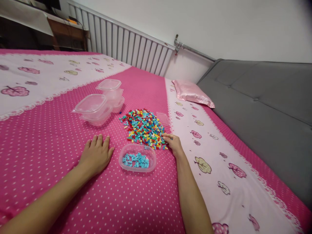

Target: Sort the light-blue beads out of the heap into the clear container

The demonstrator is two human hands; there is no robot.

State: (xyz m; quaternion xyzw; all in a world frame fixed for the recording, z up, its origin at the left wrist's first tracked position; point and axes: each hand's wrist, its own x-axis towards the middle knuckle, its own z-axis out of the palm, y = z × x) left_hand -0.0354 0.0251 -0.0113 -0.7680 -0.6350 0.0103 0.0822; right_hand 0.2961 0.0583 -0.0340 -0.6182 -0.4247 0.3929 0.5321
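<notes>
My L hand (97, 155) lies flat on the bed (146, 201), fingers slightly spread, L of the clear tub (137, 170) w/ lt. blue bricks (136, 160) inside. My R hand (173, 143) is at the R edge of the mixed brick pile (143, 126), fingertips close tog.; can't tell if they grip one. Pile's just behind tub; stacked tubs (96, 113) sit back L.

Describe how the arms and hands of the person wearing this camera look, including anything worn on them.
The left hand and right hand are ungloved, with slender fingers and no visible rings. The left forearm and right forearm are slim and bare, with no sleeve, watch or bracelet in view. Nail details are too small to tell.
</notes>
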